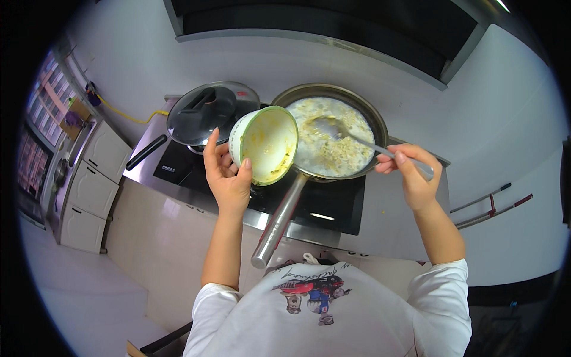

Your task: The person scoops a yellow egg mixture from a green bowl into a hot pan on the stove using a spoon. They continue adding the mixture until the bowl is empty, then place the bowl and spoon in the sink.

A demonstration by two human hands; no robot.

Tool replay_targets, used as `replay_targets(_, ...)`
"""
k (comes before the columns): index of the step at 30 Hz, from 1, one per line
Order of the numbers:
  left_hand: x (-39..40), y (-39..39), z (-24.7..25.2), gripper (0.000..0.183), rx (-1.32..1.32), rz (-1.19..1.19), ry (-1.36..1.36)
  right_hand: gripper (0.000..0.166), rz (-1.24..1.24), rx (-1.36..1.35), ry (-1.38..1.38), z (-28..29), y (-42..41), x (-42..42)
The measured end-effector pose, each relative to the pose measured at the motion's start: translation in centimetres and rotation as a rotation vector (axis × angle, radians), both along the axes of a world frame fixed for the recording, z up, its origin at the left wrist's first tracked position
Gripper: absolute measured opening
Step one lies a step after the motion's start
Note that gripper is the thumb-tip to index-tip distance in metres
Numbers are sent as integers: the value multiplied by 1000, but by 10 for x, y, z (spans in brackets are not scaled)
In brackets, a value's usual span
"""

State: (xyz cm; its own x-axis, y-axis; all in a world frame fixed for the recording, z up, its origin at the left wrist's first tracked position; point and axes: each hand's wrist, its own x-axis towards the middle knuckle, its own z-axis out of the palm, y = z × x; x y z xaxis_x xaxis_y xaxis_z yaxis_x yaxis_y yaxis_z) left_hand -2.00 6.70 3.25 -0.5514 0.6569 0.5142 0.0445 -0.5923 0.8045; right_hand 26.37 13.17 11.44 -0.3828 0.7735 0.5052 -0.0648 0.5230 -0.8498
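My left hand holds a white bowl with a green rim, tilted on its side at the left edge of a large metal pan. Yellow and green residue clings to the bowl's inside. Pale liquid with yellowish, egg-like pieces fills much of the pan. In my right hand is the handle of a metal ladle or spoon; its blurred head is in the liquid. The pan's long metal handle points towards me.
A second pan with a glass lid stands on the left of the black cooktop, its black handle pointing left. A yellow hose runs behind the counter's left end. A dark range hood hangs above. White cabinets stand at far left.
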Motion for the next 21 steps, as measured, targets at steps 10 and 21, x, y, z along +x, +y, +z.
replay_targets(10,17,17,14,73,34,54,132,12,116,53,-123,-28,-15,-35)
replay_targets(21,15,20,7,73,45,384,622,20,125,-1055,490,-17,-4,-62)
